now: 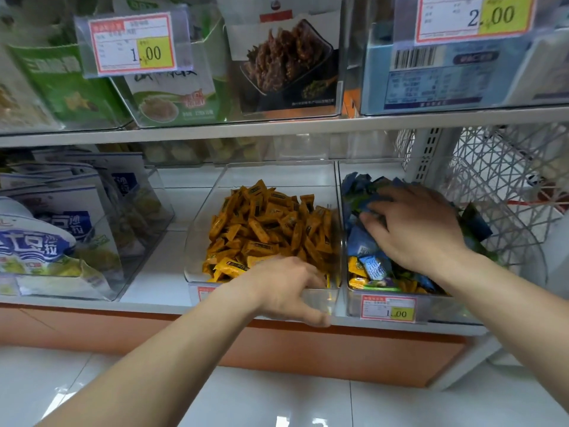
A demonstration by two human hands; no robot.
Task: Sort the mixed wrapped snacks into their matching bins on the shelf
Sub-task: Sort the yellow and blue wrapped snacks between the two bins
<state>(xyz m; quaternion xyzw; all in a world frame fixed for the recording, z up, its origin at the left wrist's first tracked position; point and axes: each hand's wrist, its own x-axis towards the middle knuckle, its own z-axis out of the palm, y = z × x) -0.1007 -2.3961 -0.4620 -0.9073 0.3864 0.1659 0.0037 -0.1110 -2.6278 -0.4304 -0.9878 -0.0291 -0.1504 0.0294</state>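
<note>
Two clear plastic bins stand side by side on the lower shelf. The middle bin [201, 208] is heaped with orange wrapped snacks [268, 224]. The right bin [354, 298] holds mostly blue wrapped snacks [361, 241], with a few orange and green ones [357, 280] mixed in at its front. My left hand [286, 288] grips the middle bin's front rim, thumb down the outside wall. My right hand [415, 226] lies palm down in the right bin, fingers bent into the blue wrappers; whether it holds one is hidden.
A clear bin [135, 266] of white and blue snack bags stands at the left. The upper shelf [277, 127] carries boxed snacks behind price tags. A white mesh end panel [498, 180] closes the shelf on the right. White floor tiles lie below.
</note>
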